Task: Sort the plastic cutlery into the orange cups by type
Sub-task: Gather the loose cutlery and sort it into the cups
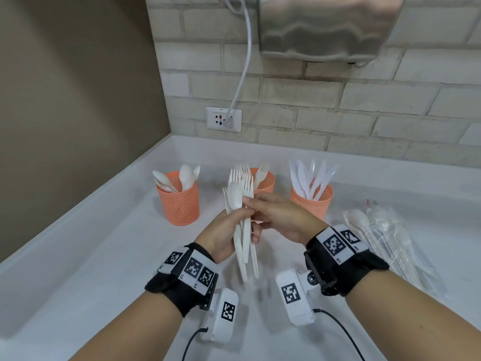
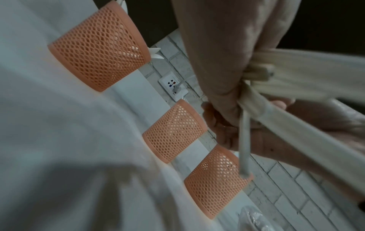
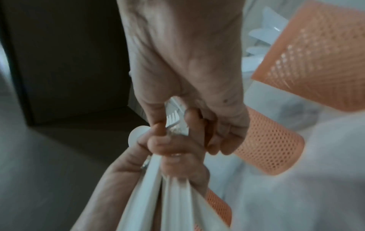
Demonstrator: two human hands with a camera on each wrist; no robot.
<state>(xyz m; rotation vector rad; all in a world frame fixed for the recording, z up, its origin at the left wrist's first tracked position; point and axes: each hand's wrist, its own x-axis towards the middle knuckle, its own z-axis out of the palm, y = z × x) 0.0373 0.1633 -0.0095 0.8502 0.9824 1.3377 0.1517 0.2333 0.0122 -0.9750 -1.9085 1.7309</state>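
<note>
Three orange mesh cups stand in a row: the left cup (image 1: 179, 204) holds spoons, the middle cup (image 1: 264, 183) forks, the right cup (image 1: 312, 203) clear knives. My left hand (image 1: 223, 233) grips a bundle of white cutlery (image 1: 243, 246) by the handles, several forks with one spoon (image 1: 235, 195) in front, held upright before the middle cup. My right hand (image 1: 278, 213) reaches in from the right and pinches a fork (image 1: 248, 187) of the bundle just below its tines. In the right wrist view the fork tines (image 3: 173, 119) sit between its thumb and fingers.
A clear bag of wrapped spoons (image 1: 390, 241) lies on the white counter (image 1: 104, 256) to the right of the cups. Behind stand a brick wall with a socket (image 1: 223, 119) and a cable, and a steel dryer (image 1: 325, 24) above. A brown wall closes the left side.
</note>
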